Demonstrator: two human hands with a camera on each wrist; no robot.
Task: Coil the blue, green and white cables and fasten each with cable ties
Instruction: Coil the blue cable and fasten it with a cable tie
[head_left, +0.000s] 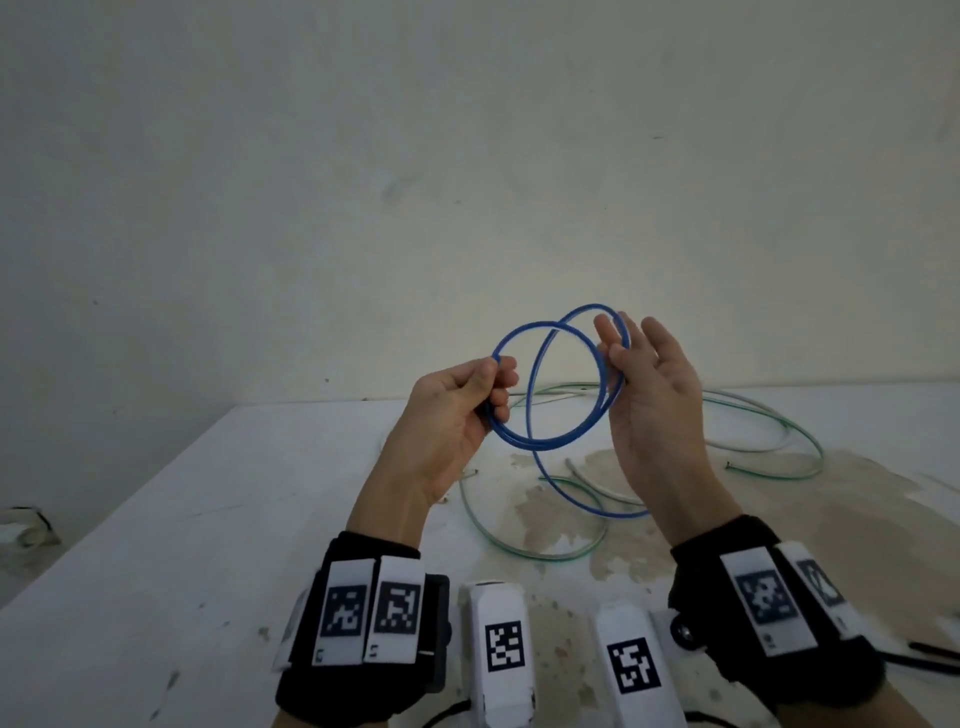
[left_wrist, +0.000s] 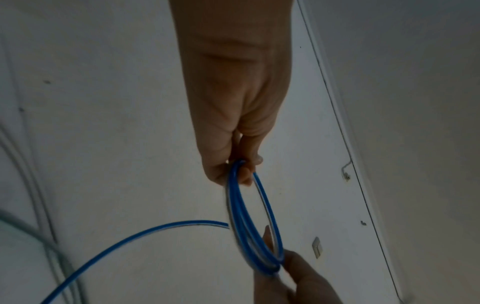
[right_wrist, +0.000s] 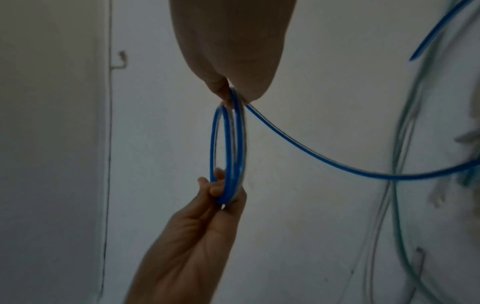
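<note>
The blue cable (head_left: 550, 384) is hanging in loops in the air above the table (head_left: 208, 519), its loose tail trailing down to the tabletop. The left hand (head_left: 457, 410) is pinching one side of the coil between thumb and curled fingers, probably to keep the turns together. The right hand (head_left: 649, 395) is nipping the far side between thumb and forefinger, its other fingers straightened, likely guiding a new turn. The green cable (head_left: 545, 553) and white cable (head_left: 748, 402) are lying uncoiled behind.

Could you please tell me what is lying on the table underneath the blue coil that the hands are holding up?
Under the blue coil, the green cable and white cable lie loose on the stained table, with the blue tail. The right hand covers part of them.
</note>
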